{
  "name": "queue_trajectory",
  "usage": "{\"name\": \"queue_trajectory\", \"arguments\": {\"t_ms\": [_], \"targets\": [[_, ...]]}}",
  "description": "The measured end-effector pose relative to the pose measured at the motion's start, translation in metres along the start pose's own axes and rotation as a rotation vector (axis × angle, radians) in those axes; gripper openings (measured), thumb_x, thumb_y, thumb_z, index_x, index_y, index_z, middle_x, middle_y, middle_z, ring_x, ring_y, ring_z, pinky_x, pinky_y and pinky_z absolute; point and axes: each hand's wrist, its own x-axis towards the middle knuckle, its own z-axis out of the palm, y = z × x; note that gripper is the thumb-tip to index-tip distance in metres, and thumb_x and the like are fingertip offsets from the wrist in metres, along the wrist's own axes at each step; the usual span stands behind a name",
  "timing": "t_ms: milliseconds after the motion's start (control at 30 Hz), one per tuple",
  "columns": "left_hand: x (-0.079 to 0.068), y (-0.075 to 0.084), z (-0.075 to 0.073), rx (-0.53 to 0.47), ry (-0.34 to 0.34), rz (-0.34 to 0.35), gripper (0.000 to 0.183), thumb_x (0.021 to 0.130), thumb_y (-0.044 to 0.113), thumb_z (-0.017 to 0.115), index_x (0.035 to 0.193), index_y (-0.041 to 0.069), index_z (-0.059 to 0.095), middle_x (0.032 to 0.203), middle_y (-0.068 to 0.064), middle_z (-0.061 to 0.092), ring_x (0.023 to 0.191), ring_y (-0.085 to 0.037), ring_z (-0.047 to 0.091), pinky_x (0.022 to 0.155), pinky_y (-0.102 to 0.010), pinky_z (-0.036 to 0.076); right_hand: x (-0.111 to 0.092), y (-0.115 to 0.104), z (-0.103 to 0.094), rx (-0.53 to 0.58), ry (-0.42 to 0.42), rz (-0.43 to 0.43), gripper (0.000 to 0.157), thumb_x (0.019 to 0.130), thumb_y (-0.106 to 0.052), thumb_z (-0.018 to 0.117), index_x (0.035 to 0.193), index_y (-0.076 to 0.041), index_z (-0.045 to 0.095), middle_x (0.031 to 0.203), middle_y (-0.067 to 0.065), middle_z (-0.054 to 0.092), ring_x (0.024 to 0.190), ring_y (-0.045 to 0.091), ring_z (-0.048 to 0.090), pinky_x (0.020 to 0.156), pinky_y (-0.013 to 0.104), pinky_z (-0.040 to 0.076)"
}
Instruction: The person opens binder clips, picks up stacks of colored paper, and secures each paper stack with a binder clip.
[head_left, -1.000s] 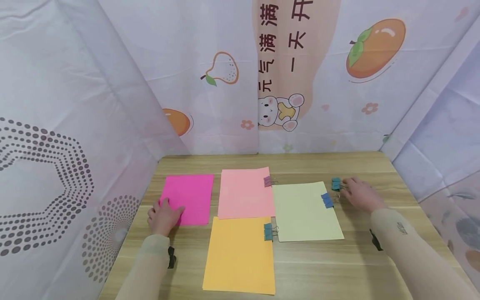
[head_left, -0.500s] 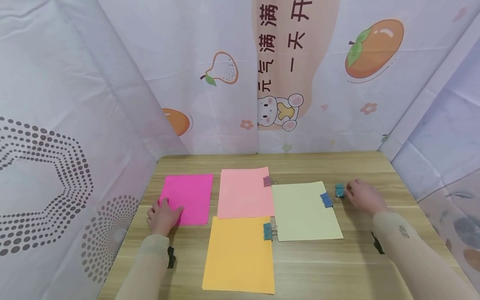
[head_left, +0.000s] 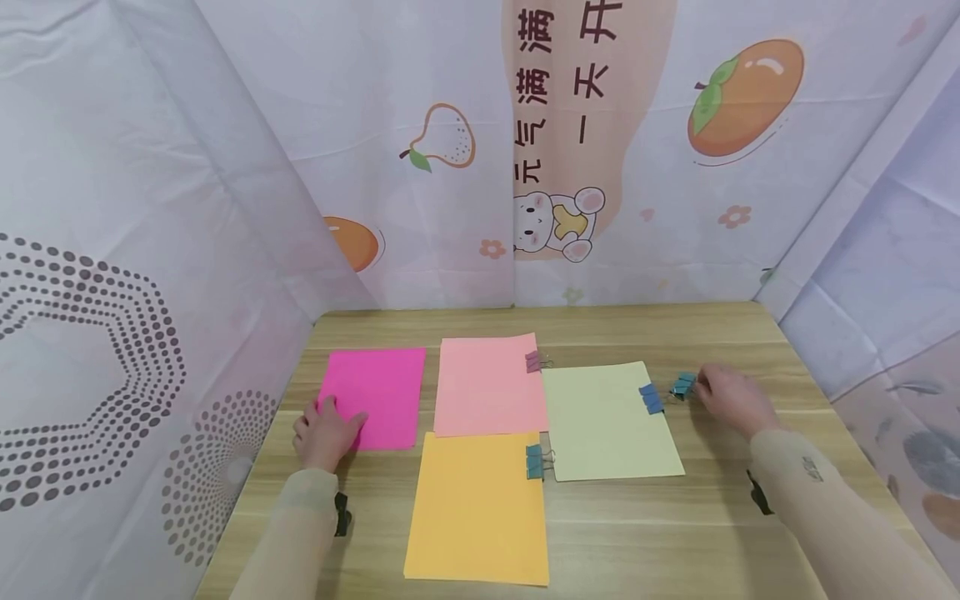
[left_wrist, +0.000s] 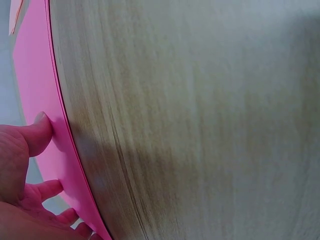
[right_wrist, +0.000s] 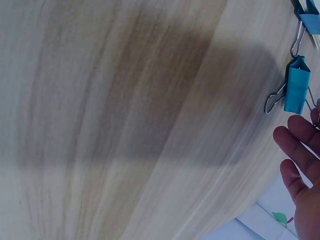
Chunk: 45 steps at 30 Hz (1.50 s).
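My left hand (head_left: 327,435) rests with spread, fairly straight fingers on the near left corner of a stack of magenta paper (head_left: 382,387). In the left wrist view, its thumb and fingertips touch the top of that magenta paper (left_wrist: 37,75) by the edge. On the right, my right hand (head_left: 737,400) pinches a teal binder clip (head_left: 682,386) at one of its wire handles. In the right wrist view the teal clip (right_wrist: 297,86) stands with its other handle swung out, fingers partly cut off by the frame. Pale yellow paper (head_left: 607,429) lies just left, a blue binder clip (head_left: 651,398) on its right edge.
Pink paper (head_left: 487,387) with a mauve binder clip (head_left: 533,362) lies in the middle back. Orange paper (head_left: 476,517) with a teal-blue binder clip (head_left: 534,462) is in front of it. Printed curtains (head_left: 450,208) stand behind and beside the wooden table (head_left: 622,533).
The teal binder clip has shifted slightly right and turned in my right hand, which has also moved a little right. My left hand stays on the magenta paper.
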Motion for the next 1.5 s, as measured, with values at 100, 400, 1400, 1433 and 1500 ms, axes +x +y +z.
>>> {"name": "queue_trajectory", "arguments": {"t_ms": [100, 400, 1400, 1433, 1500], "targets": [[0.000, 0.000, 0.000, -0.004, 0.002, -0.003, 0.087, 0.098, 0.049, 0.059, 0.156, -0.002, 0.020, 0.157, -0.040, 0.006, 0.139, -0.065, 0.010, 0.109, -0.076, 0.015, -0.002, 0.001, 0.001, 0.017, 0.004, 0.007, 0.015, 0.100, -0.011, 0.057, 0.102, 0.004, 0.058, 0.087, 0.019, 0.067, 0.075, 0.035, 0.065, 0.067, 0.054, 0.053], [-0.002, 0.001, -0.001, -0.007, 0.021, -0.002, 0.084, 0.098, 0.048, 0.060, 0.155, -0.002, 0.023, 0.157, -0.040, 0.009, 0.138, -0.064, 0.013, 0.108, -0.076, 0.017, -0.006, 0.003, 0.002, -0.008, -0.032, 0.068, 0.032, 0.102, -0.015, 0.051, 0.115, 0.013, 0.059, 0.110, 0.037, 0.066, 0.096, 0.056, 0.064, 0.083, 0.066, 0.050], [-0.003, 0.002, -0.002, -0.013, 0.004, -0.008, 0.086, 0.098, 0.047, 0.060, 0.156, -0.002, 0.020, 0.157, -0.040, 0.006, 0.140, -0.064, 0.009, 0.110, -0.076, 0.014, -0.019, 0.014, 0.004, 0.079, -0.077, 0.157, 0.025, 0.102, -0.020, 0.049, 0.097, 0.004, 0.057, 0.077, 0.010, 0.060, 0.068, 0.025, 0.053, 0.058, 0.038, 0.043], [-0.003, 0.002, -0.002, -0.013, 0.003, -0.010, 0.086, 0.098, 0.047, 0.060, 0.156, -0.002, 0.020, 0.158, -0.040, 0.006, 0.140, -0.064, 0.009, 0.110, -0.075, 0.014, -0.019, 0.015, 0.004, 0.083, -0.073, 0.155, 0.025, 0.102, -0.020, 0.049, 0.097, 0.003, 0.057, 0.077, 0.009, 0.060, 0.068, 0.024, 0.053, 0.058, 0.038, 0.043], [-0.003, 0.002, -0.002, -0.014, 0.000, -0.014, 0.086, 0.098, 0.048, 0.059, 0.157, -0.002, 0.020, 0.158, -0.039, 0.005, 0.140, -0.063, 0.009, 0.111, -0.075, 0.014, -0.020, 0.015, 0.005, 0.088, -0.065, 0.152, 0.025, 0.102, -0.020, 0.049, 0.097, 0.003, 0.058, 0.077, 0.008, 0.060, 0.068, 0.024, 0.053, 0.059, 0.038, 0.044]]}}
